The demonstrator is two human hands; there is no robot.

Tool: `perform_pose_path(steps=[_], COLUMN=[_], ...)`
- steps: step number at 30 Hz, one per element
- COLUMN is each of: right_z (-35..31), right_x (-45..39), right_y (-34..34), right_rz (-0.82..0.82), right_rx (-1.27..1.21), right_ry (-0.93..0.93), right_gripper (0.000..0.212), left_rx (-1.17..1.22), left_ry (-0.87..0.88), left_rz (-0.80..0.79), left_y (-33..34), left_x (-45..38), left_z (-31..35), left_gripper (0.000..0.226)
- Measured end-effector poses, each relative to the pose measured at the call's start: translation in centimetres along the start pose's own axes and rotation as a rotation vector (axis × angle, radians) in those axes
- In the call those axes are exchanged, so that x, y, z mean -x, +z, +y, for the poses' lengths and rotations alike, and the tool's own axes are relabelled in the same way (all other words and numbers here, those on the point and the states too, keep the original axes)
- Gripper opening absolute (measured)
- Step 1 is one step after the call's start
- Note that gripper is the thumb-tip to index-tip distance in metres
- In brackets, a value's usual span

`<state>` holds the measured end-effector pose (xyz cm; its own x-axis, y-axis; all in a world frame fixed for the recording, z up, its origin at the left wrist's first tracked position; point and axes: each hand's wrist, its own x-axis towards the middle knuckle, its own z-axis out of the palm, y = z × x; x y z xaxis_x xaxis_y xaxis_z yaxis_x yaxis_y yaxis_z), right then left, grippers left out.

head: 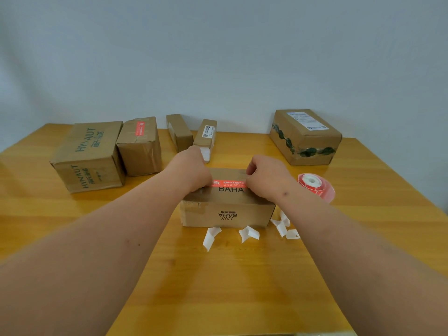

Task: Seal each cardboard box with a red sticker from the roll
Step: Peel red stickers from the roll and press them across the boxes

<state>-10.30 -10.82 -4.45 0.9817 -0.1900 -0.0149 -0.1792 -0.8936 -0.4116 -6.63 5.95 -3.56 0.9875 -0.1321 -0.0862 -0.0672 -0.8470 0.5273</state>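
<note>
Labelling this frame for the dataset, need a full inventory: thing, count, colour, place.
BAHA box: 1, brown, table centre, under both hands.
red sticker: 1, red with white print, across the BAHA box top, between the hands.
sticker roll: 1, red on a white core, right of the BAHA box.
backing strips: about four, white, curled, on the table in front and right of the BAHA box.
HYNAUT box: 1, brown, back left.
other boxes: 4, brown, back row; one already carries a red sticker.
table: 1, yellow wood.
wall: pale grey, behind.
left hand: on the sticker's left end.
right hand: fingers curled at the sticker's right end.
</note>
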Motion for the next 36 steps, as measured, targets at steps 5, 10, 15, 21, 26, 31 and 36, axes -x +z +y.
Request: perform_pose_path(steps=[5,10,15,21,26,31,36], right_z=[0.5,-0.5,-0.8,-0.4,-0.1,-0.1,0.7], right_x=[0.9,1.4,0.8,0.2,0.7,0.8,0.7], right_y=[0.5,1.9,2.6,2.1,2.0,1.4,0.5], right_rz=[0.191,0.153,0.021,-0.027,-0.052,-0.100,-0.178], right_rx=[-0.016,-0.027,0.023,-0.085,-0.122,-0.096,-0.285], right_ry=[0.015,0.067,0.138,0.127,0.086,0.075,0.051], right_gripper=[0.030,0.064,0.072,0.045,0.055,0.074,0.058], left_rx=[0.107,-0.079,-0.030,0.184,0.122,0.046,0.295], left_ry=[0.059,0.025,-0.032,-0.021,-0.003,0.006,-0.043], left_rz=[0.185,0.276,0.204,0.204,0.220,0.132,0.058], left_y=[0.6,2.5,3.5,3.5,3.8,3.3,3.1], left_x=[0.3,0.6,0.1,-0.2,0.1,0.3,0.3], left_z=[-1.0,-0.7,-1.2,-2.0,-2.0,-1.9,-2.4], left_gripper=[0.032,0.067,0.077,0.054,0.053,0.086,0.076])
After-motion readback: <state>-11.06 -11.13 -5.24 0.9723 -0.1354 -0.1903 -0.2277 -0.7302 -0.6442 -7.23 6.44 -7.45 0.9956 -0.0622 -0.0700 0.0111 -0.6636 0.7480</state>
